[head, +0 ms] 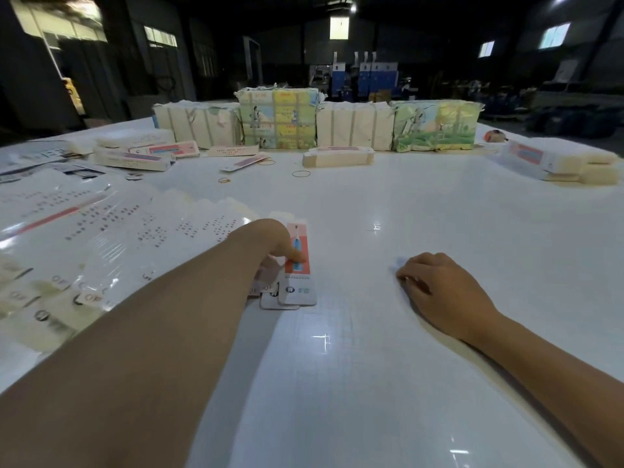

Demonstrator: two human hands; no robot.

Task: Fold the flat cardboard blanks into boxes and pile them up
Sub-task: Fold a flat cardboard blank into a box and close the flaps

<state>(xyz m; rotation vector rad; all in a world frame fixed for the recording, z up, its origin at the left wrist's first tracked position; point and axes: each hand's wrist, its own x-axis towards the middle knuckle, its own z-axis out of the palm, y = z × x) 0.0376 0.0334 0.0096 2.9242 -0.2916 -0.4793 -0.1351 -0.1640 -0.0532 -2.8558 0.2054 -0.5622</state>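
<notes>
The left hand (277,244) pinches a flat blank (299,265), thumb on its red-and-blue printed face, with fanned blanks (111,231) crowding its left side. Bare white table (388,383) opens between the fingers of both hands and toward the viewer. The right hand (439,288) rests loosely curled on the table, holding nothing, well right of the blank.
</notes>
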